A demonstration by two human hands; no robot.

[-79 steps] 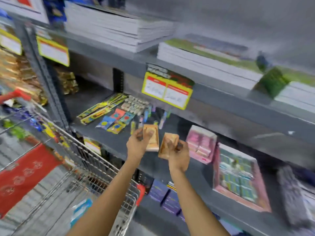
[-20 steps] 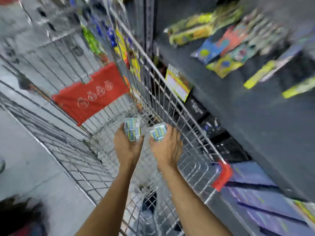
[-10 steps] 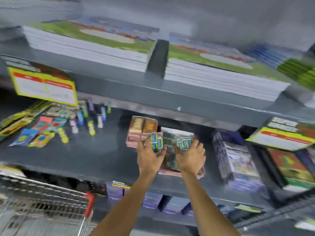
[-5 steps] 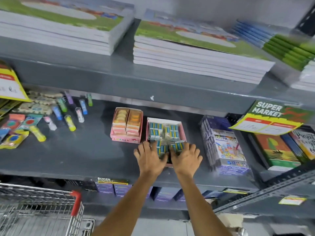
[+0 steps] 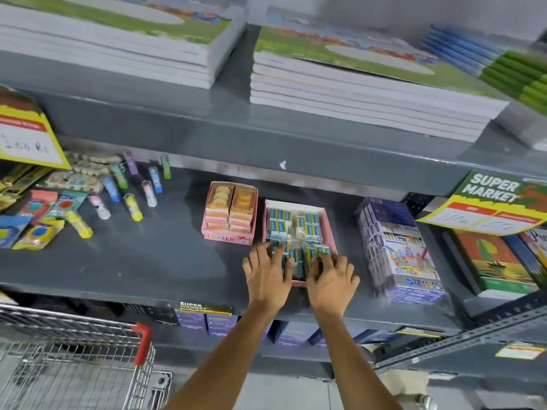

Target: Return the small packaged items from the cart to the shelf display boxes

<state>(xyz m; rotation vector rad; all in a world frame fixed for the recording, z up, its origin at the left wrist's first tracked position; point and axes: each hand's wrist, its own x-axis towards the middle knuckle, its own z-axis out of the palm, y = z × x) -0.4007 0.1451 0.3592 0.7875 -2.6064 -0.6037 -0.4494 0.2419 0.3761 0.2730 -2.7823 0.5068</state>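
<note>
A pink display box (image 5: 329, 229) on the grey middle shelf (image 5: 159, 261) holds several small blue-and-yellow packaged erasers (image 5: 307, 224). My left hand (image 5: 266, 273) and my right hand (image 5: 331, 278) lie side by side over the box's near end, fingers spread and pressing flat on the packets there. Neither hand grips a packet. To the left stands a second pink box (image 5: 229, 213) marked "ERASER", filled with orange and pink packets. The wire cart (image 5: 74, 359) with a red corner sits at the lower left; its contents are out of view.
Loose glue sticks (image 5: 133, 199) and carded items (image 5: 38, 220) lie at the shelf's left. A wrapped marker pack (image 5: 399, 250) and books (image 5: 497, 261) stand to the right. Stacks of notebooks (image 5: 355, 84) fill the upper shelf. Yellow price signs (image 5: 488, 202) hang from its edge.
Two seconds ago both hands held blue packets over the cart; they carried them to the shelf and set them into the pink box. Since half a second ago the hands stay pressed on the packets.
</note>
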